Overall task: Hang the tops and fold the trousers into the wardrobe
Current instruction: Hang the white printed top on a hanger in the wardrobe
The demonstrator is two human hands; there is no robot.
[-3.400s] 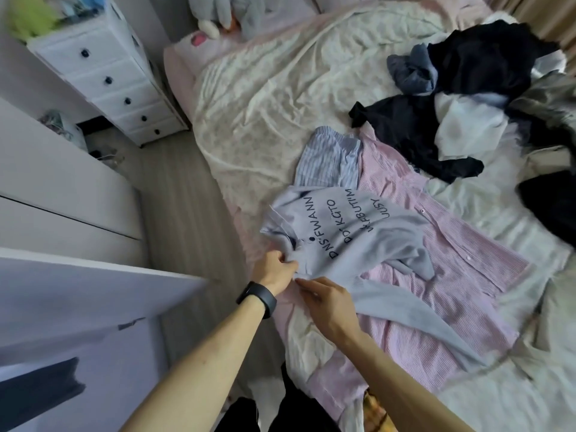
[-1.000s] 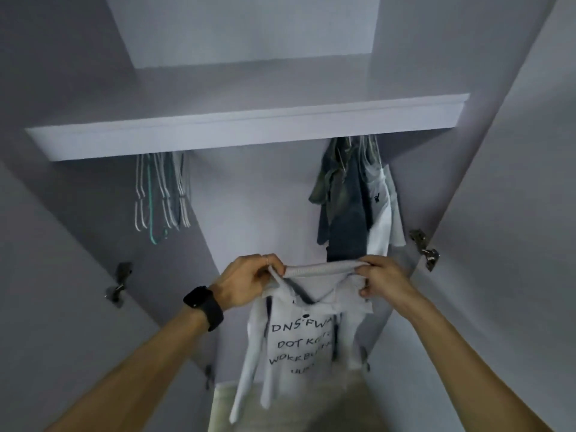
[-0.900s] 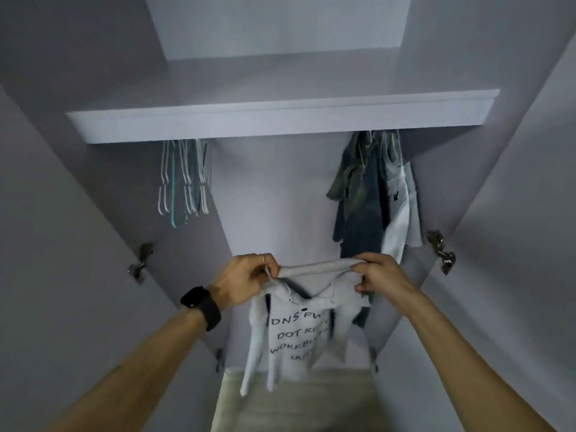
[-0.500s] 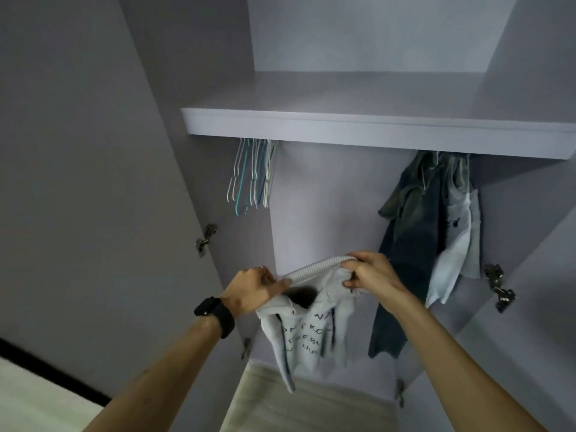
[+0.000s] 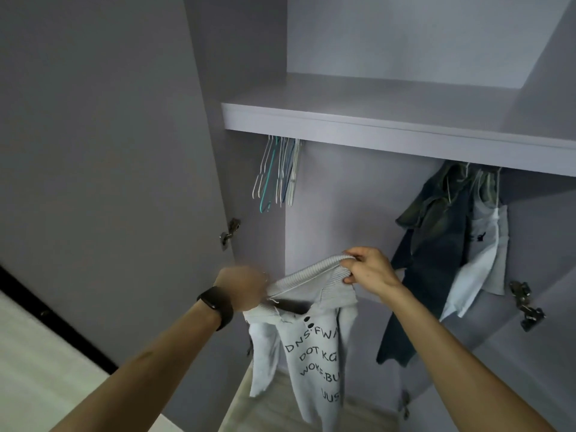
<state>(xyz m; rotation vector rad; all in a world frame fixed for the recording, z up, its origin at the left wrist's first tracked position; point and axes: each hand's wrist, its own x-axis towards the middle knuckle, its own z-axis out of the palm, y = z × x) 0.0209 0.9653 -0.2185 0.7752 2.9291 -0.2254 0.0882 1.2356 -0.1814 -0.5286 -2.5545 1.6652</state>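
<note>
While the grey top [image 5: 314, 347] hangs lengthwise from its stretched collar, the right hand [image 5: 371, 271] pinches the collar's right end and the blurred left hand [image 5: 241, 286] seems to grip the left. Empty hangers [image 5: 277, 173] hang up-left, under the left end of the shelf [image 5: 374, 129], nearest the left hand.

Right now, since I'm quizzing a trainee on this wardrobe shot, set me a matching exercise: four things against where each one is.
Things:
1. bare hangers
2. grey lettered top
3. dark denim garment
4. black wristband

Places:
A. around the left wrist
B. hanging at the right under the shelf
C. bunched at the left under the shelf
D. held by its collar between left hand and right hand

Pairs: 1-C, 2-D, 3-B, 4-A.
</note>
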